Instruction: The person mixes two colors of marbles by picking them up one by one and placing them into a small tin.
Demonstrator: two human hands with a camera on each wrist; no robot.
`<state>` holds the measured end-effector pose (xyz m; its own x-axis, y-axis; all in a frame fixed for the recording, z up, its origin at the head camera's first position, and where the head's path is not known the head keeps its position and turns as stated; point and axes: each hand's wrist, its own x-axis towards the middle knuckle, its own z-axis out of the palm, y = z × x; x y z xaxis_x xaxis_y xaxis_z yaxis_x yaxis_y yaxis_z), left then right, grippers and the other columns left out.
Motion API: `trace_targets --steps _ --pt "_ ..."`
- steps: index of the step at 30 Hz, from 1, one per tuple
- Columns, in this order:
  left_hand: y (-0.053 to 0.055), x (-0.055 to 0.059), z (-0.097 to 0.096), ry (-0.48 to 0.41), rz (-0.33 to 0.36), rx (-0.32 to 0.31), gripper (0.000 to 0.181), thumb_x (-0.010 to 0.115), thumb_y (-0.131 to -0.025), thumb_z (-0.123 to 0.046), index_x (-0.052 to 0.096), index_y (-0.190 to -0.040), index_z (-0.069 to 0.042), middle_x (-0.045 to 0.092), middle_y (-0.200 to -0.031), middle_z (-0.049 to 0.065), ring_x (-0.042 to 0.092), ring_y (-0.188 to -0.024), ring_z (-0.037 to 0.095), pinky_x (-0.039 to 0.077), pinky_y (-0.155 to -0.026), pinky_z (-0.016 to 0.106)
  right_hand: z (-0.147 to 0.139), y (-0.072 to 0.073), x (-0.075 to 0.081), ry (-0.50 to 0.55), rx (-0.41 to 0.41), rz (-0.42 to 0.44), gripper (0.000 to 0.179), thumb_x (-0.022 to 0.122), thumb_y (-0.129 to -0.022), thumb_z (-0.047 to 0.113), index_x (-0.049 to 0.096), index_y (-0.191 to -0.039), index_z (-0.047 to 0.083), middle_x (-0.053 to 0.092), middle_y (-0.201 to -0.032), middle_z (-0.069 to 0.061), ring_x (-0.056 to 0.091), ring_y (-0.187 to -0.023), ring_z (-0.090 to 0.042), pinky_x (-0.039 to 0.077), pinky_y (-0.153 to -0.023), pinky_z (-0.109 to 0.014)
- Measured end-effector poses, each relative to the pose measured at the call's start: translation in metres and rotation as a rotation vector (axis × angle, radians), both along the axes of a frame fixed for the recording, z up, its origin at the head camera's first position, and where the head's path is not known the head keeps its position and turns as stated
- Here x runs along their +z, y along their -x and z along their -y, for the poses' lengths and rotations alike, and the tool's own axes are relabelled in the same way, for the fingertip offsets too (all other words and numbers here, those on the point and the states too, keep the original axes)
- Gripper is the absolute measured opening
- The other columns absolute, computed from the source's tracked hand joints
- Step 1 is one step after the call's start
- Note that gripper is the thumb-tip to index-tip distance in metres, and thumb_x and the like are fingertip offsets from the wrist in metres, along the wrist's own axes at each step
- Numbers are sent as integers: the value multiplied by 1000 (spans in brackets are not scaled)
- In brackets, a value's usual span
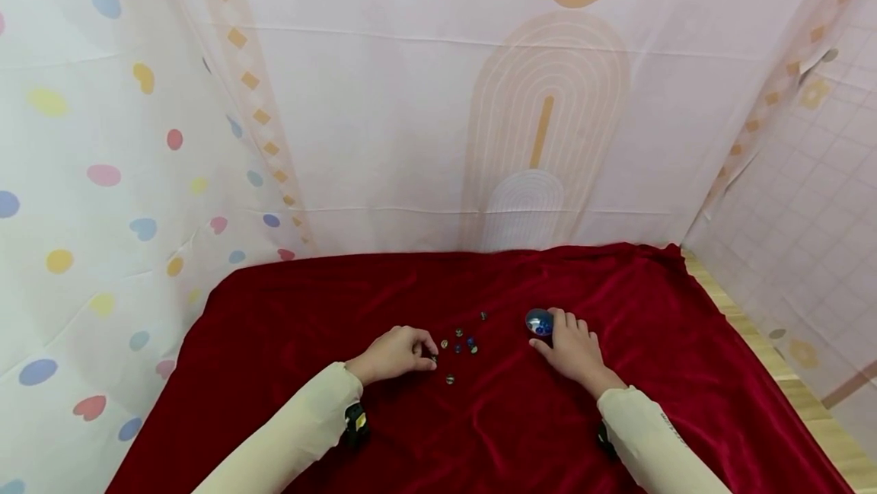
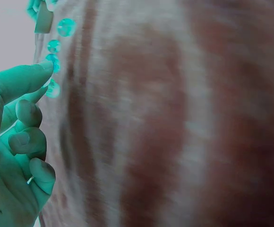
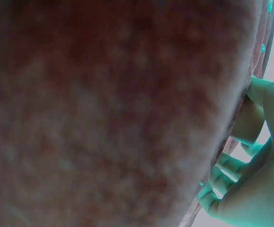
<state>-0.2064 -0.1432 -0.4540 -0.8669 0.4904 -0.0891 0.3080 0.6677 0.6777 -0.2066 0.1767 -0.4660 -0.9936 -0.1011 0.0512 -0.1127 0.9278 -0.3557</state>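
Between thumb and fingertips, my left hand (image 1: pixel 396 354) pinches a small glass marble (image 1: pixel 435 358) low over the red cloth. Several more marbles lie loose just right of it, among them a greenish one (image 1: pixel 450 379) nearest me and one farther back (image 1: pixel 483 316). In the left wrist view the thumb tip overlaps this row of marbles (image 2: pixel 66 27). My right hand (image 1: pixel 577 348) grips a small round bowl (image 1: pixel 538 313) from its right side, thumb in front and fingers behind. Blue marbles (image 1: pixel 541 329) show inside the bowl. The right wrist view catches the bowl (image 3: pixel 248 122) between thumb and fingers.
A wrinkled red velvet cloth (image 1: pixel 384 281) covers the table. Patterned curtains (image 1: pixel 384 136) hang close behind it and on both sides. A strip of pale wood (image 1: pixel 774 364) shows along the right edge.
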Motion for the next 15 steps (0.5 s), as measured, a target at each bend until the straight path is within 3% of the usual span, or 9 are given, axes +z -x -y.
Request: trace_targets --steps 15 --pt "23 21 -46 -3 -67 -48 11 72 -86 -20 71 -95 -14 53 -60 -5 45 -54 7 38 -53 20 -1 2 -1 3 -5 3 68 67 -89 39 40 -137 -2 52 -128 -22 47 -112 -40 41 -87 -54"
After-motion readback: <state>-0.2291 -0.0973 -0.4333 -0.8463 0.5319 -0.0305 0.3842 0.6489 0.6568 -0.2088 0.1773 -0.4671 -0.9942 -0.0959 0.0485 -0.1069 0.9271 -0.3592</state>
